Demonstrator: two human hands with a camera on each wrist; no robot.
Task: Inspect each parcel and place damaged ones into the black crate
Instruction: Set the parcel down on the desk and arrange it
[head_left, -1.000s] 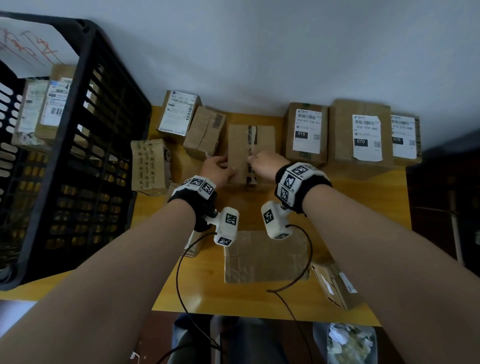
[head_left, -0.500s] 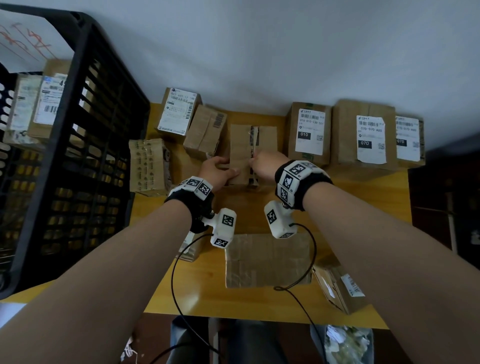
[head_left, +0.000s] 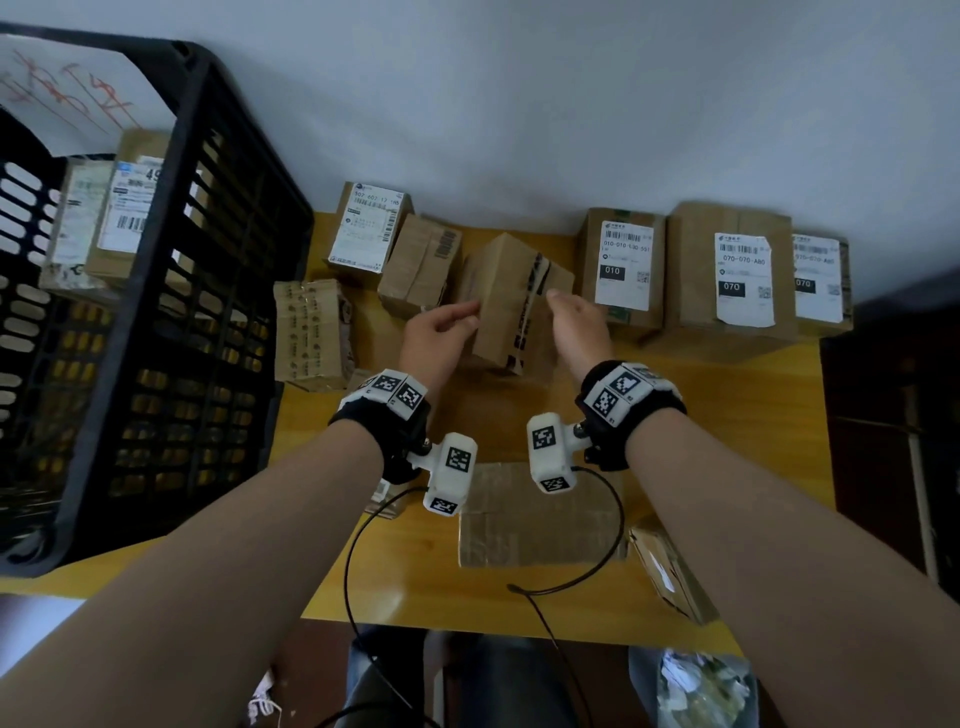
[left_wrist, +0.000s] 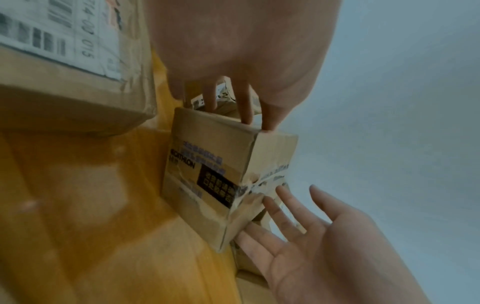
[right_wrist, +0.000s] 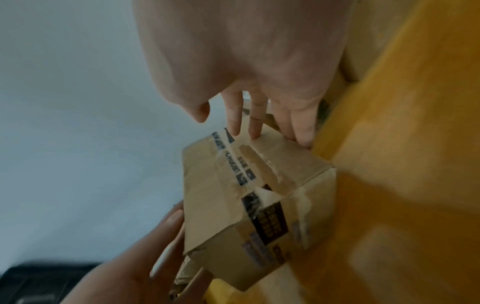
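Both hands (head_left: 506, 332) steady a tilted taped parcel (head_left: 511, 306).

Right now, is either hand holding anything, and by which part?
Both hold the taped parcel, tipped up on the table: left hand fingers on its left side, right hand fingers straight against its right side.

Bare forearms wearing marker bands and small cameras

Each wrist is wearing a black strap (head_left: 654, 405) carrying white blocks with black square codes; a white camera pod (head_left: 451, 470) with the same codes is hanging under each strap, and a thin black cable (head_left: 597, 566) is running down.
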